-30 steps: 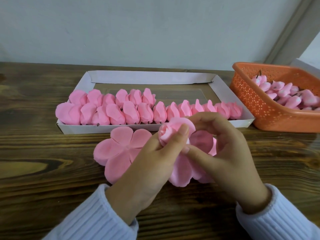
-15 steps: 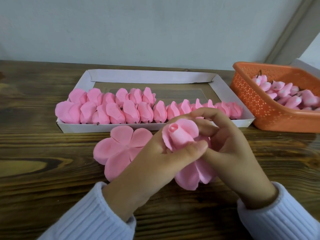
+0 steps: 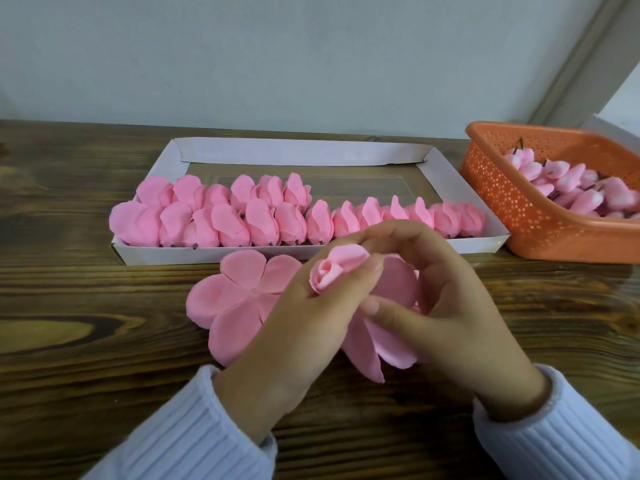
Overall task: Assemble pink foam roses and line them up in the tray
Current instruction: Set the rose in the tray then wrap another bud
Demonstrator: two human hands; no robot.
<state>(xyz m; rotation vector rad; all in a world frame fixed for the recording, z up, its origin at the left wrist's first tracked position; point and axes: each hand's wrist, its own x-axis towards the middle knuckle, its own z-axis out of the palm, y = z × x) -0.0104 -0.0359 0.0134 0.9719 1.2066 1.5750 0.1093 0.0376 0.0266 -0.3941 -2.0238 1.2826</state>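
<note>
The left hand [image 3: 304, 323] pinches the rolled bud of a half-built pink foam rose [image 3: 332, 271]. The right hand [image 3: 450, 317] curls round its loose outer petals [image 3: 375, 344], just above the wooden bench [image 3: 86, 306]. A flat petal blank [image 3: 239, 296] lies beside them. Finished roses [image 3: 242, 220] line the near side of the white tray [image 3: 460, 188]. The orange basket [image 3: 519, 216] to the right holds buds [image 3: 571, 188].

My foam rose [image 3: 332, 271] looks matt; the table [image 3: 69, 341] is grained, faintly glossy wood; tray [image 3: 298, 152] at twelve o'clock, matt card; basket [image 3: 502, 202] at two o'clock, perforated plastic.
</note>
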